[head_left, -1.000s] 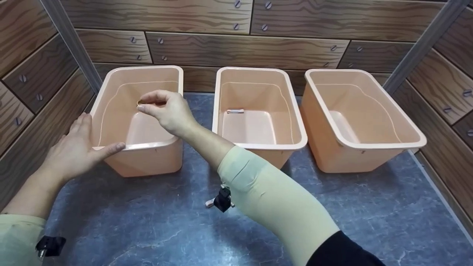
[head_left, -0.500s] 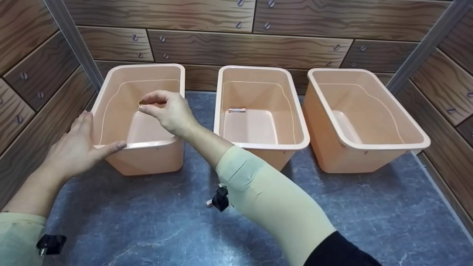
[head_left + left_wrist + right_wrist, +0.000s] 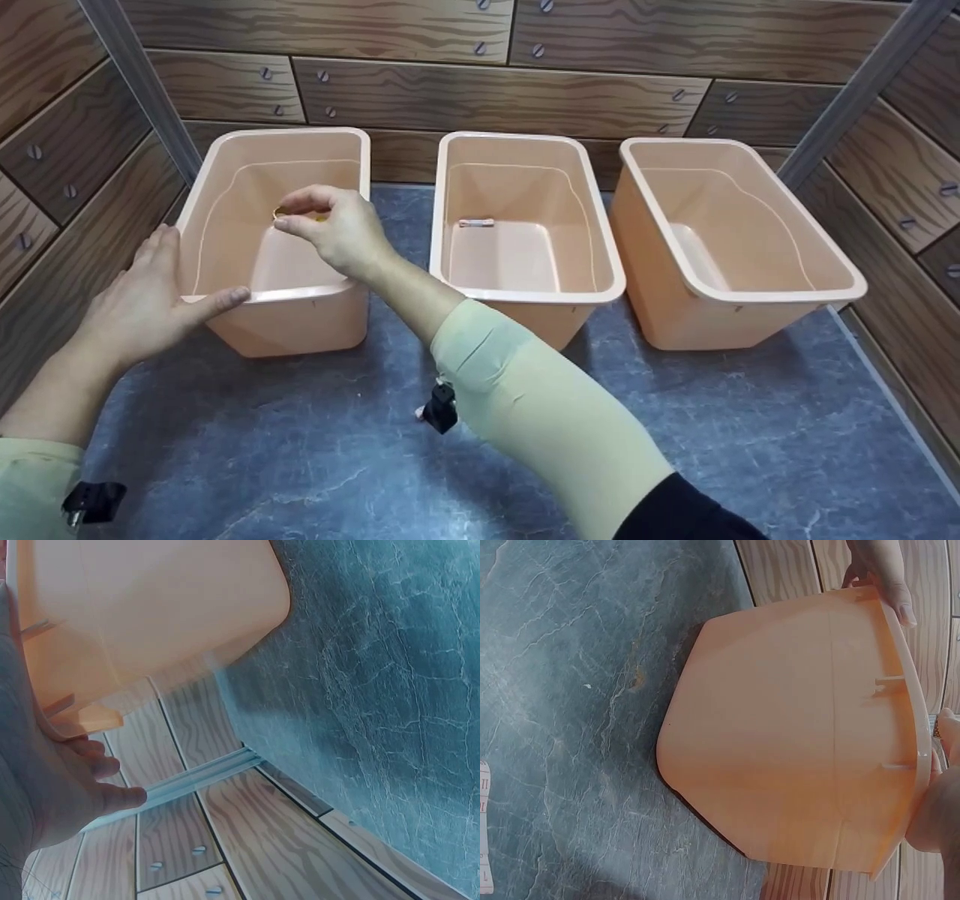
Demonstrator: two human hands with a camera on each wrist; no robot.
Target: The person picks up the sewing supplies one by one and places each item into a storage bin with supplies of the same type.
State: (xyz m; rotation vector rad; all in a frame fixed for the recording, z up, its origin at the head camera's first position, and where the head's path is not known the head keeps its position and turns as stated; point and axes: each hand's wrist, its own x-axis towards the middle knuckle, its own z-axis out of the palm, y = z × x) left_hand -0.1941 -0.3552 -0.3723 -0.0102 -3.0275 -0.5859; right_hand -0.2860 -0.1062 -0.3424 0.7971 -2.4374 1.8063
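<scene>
My right hand (image 3: 346, 231) is above the opening of the left peach plastic bin (image 3: 291, 324). Its thumb and fingertips pinch a small gold-coloured thing (image 3: 278, 214), mostly covered by the fingers, so its kind is unclear. My left hand (image 3: 142, 304) rests on the same bin's front left corner, fingers straight along the outside and thumb over the front rim. In the left wrist view, the left hand's fingers (image 3: 101, 784) show beside the bin wall (image 3: 165, 600). In the right wrist view, both hands are at the rim of the bin (image 3: 780, 727).
A middle bin (image 3: 529, 298) has a small pinkish, silvery stick (image 3: 476, 223) on its floor. To the right stands a third bin (image 3: 697, 319). A white strip with red numbers (image 3: 484, 832) lies on the blue marbled tabletop (image 3: 300, 450). Wood-patterned walls (image 3: 495, 101) enclose the back and sides.
The head view shifts slightly. Both hands keep nearly the same places; a little more of the gold-coloured thing shows under the right fingers now.
</scene>
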